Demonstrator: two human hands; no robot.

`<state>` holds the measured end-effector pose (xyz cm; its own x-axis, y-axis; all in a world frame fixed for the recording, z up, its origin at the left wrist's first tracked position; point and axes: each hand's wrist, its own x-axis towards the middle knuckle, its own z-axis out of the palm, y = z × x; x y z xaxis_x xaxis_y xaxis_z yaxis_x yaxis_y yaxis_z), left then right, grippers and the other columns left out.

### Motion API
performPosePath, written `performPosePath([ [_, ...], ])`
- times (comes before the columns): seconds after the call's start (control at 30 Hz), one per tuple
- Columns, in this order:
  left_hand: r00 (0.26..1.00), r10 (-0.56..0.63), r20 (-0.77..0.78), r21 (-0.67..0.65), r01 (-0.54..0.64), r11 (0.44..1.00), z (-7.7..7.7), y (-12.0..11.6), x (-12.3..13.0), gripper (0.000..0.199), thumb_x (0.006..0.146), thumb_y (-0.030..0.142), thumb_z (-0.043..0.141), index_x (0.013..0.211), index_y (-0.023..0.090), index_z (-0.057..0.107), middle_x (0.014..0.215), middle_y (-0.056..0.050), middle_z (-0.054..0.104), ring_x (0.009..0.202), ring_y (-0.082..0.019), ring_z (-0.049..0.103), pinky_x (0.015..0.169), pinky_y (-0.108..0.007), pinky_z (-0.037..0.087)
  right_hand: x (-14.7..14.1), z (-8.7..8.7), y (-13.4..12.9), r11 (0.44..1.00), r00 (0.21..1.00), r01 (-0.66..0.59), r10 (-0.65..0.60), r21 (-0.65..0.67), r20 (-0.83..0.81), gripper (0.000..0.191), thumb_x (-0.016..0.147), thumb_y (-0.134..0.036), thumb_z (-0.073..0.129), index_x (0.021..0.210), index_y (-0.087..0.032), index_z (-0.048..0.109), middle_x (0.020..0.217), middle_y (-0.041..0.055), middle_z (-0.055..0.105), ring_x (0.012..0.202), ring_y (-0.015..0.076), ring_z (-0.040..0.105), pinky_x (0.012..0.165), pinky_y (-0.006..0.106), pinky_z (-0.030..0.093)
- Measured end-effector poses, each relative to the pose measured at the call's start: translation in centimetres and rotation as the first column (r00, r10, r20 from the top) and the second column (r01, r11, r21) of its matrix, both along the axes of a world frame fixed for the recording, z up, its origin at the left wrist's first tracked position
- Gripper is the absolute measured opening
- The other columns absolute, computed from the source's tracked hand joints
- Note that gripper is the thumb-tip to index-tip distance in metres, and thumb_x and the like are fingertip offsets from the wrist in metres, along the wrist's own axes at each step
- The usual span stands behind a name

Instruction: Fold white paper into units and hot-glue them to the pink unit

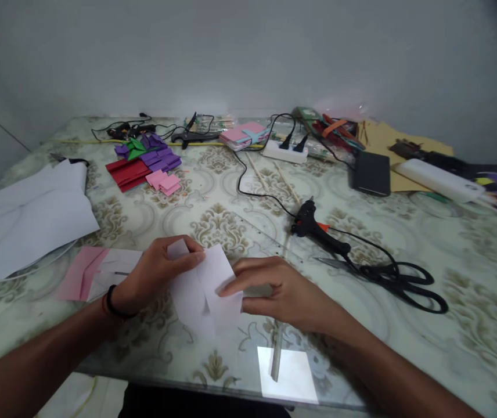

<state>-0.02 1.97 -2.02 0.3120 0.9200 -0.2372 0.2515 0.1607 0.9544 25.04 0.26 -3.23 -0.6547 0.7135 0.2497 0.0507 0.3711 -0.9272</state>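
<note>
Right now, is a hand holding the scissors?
No, the scissors lie on the table; the left hand holds and right hand touches white paper.

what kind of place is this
Probably a craft workspace, perhaps in a home: a glue gun, black-handled scissors and folded purple paper lie on a patterned tabletop.

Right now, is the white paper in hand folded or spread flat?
Folded, at least partly: the white paper shows a raised edge near its middle, shadowed beneath, between the left hand and right hand.
</note>
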Motion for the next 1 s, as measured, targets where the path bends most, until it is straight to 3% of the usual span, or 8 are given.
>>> performPosePath([
  [0.13,0.979,-0.204,0.015,-0.059,0.204,0.977,0.8,0.3,-0.3,0.023,0.082,0.031,0.076,0.076,0.015,0.061,0.068,0.005,0.057,0.061,-0.007,0.046,0.056,-0.018,0.034,0.3,0.2,0.2,1.000,1.000,0.011,-0.011,-0.026,0.012,0.008,0.089,-0.024,0.079,0.091,-0.017,0.081,0.082,0.0031,0.073,0.075,0.0124,0.066,0.068,0.023,0.047],
  [0.23,0.953,-0.290,0.084,-0.156,0.300,0.941,1.0,0.3,-0.2,0.025,0.082,0.031,0.075,0.077,0.016,0.056,0.064,0.006,0.055,0.058,-0.007,0.043,0.054,-0.018,0.032,0.3,0.5,0.0,0.999,0.997,0.033,-0.030,-0.039,0.071,0.014,0.092,-0.027,0.076,0.082,-0.017,0.077,0.080,0.0022,0.070,0.074,0.0120,0.064,0.067,0.023,0.046],
  [0.4,0.911,-0.412,0.005,-0.195,0.405,0.893,0.3,-0.2,-0.1,0.028,0.084,0.040,0.074,0.083,0.013,0.068,0.066,0.003,0.057,0.058,-0.008,0.044,0.051,-0.018,0.028,-0.4,0.4,-0.9,0.977,0.986,0.113,-0.088,-0.182,0.142,0.014,0.087,-0.025,0.078,0.096,-0.021,0.070,0.089,0.0004,0.072,0.079,0.0134,0.066,0.073,0.025,0.050],
  [0.5,0.923,-0.383,0.015,-0.187,0.379,0.906,-0.2,-0.5,-0.1,0.028,0.086,0.040,0.073,0.085,0.012,0.071,0.070,0.001,0.061,0.061,-0.009,0.049,0.053,-0.019,0.033,-0.9,0.2,-1.2,0.933,0.990,0.131,-0.107,-0.336,0.090,0.044,0.085,-0.020,0.077,0.125,-0.025,0.061,0.092,-0.0015,0.069,0.084,0.0143,0.067,0.080,0.027,0.052],
  [0.57,0.944,-0.327,0.035,-0.169,0.328,0.929,-0.3,-0.6,0.0,0.029,0.086,0.041,0.073,0.085,0.012,0.072,0.071,0.000,0.062,0.063,-0.010,0.052,0.054,-0.020,0.036,-1.1,-0.1,-1.1,0.902,0.987,0.158,-0.144,-0.401,0.066,0.049,0.085,-0.023,0.077,0.130,-0.025,0.058,0.091,-0.0018,0.066,0.085,0.0146,0.066,0.079,0.028,0.052],
  [0.73,0.975,-0.219,0.028,-0.139,0.221,0.965,-0.2,-0.7,0.1,0.031,0.085,0.043,0.075,0.088,0.012,0.075,0.075,-0.002,0.067,0.064,-0.011,0.056,0.054,-0.019,0.038,-1.2,-1.0,-0.8,0.816,0.977,0.213,-0.186,-0.538,0.106,0.026,0.082,-0.038,0.081,0.093,-0.018,0.067,0.083,0.0011,0.067,0.079,0.0168,0.064,0.071,0.029,0.050],
  [0.83,0.959,-0.282,0.011,-0.201,0.279,0.939,0.0,-0.7,0.0,0.033,0.085,0.045,0.075,0.095,0.014,0.078,0.082,-0.004,0.072,0.067,-0.013,0.059,0.056,-0.020,0.041,-1.3,-1.1,-0.9,0.789,0.973,0.228,-0.205,-0.571,0.105,0.029,0.078,-0.039,0.085,0.088,-0.018,0.067,0.079,0.0001,0.066,0.075,0.0158,0.062,0.067,0.027,0.047],
  [1.0,0.937,-0.332,-0.105,-0.210,0.306,0.929,0.3,-0.9,-0.1,0.034,0.085,0.046,0.073,0.087,0.013,0.079,0.073,-0.001,0.068,0.060,-0.010,0.053,0.052,-0.019,0.035,-1.7,-0.9,-1.1,0.801,0.978,0.201,-0.197,-0.564,0.070,0.029,0.078,-0.039,0.085,0.087,-0.018,0.068,0.080,-0.0005,0.066,0.075,0.0137,0.059,0.066,0.025,0.045],
])
